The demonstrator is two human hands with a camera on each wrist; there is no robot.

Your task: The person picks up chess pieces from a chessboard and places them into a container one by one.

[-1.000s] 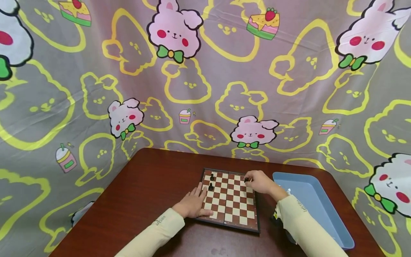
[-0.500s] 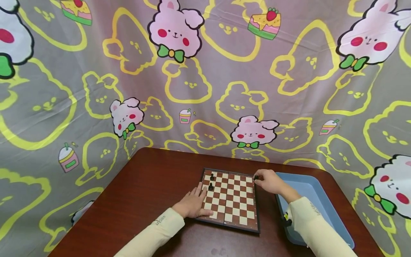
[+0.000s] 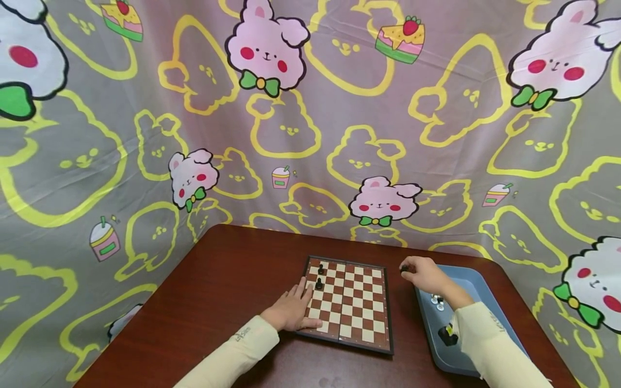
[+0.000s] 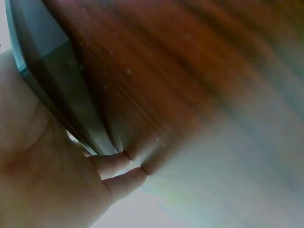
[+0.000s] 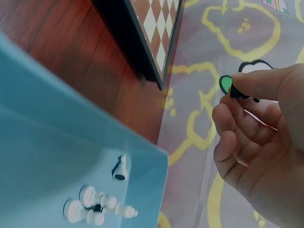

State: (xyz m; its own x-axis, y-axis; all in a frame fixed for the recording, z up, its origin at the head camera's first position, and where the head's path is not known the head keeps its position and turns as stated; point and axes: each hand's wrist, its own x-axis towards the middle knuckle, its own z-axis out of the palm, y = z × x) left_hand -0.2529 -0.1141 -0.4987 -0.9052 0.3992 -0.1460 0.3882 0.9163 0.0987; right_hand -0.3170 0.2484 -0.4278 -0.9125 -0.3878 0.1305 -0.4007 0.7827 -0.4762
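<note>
My left hand [image 3: 290, 311] lies with fairly straight fingers on the near left part of a brown-and-cream chessboard [image 3: 356, 302]. In the left wrist view, the palm is beside the board's dark side [image 4: 71, 85]. Two black chess pieces stand on the board's far left squares, one [image 3: 321, 269] behind the other [image 3: 318, 284]. Off the board's far right corner, my right hand [image 3: 428, 276] pinches a black chess piece [image 5: 237, 91] between thumb and index finger, with the other fingers loosely curled. The hand hides most of that piece.
A blue tray [image 3: 434, 350] sits right of the board, partly under my right forearm. Several white chess pieces [image 5: 109, 202] lie inside it, with something dark among them. A black device [image 3: 447, 335] is on my right wrist. A patterned curtain [image 3: 301, 134] surrounds the brown table [image 3: 242, 275].
My right hand has moved right with the black chess piece, from the board's far right corner to the gap before the tray. The left hand and the two standing pieces have stayed put.
</note>
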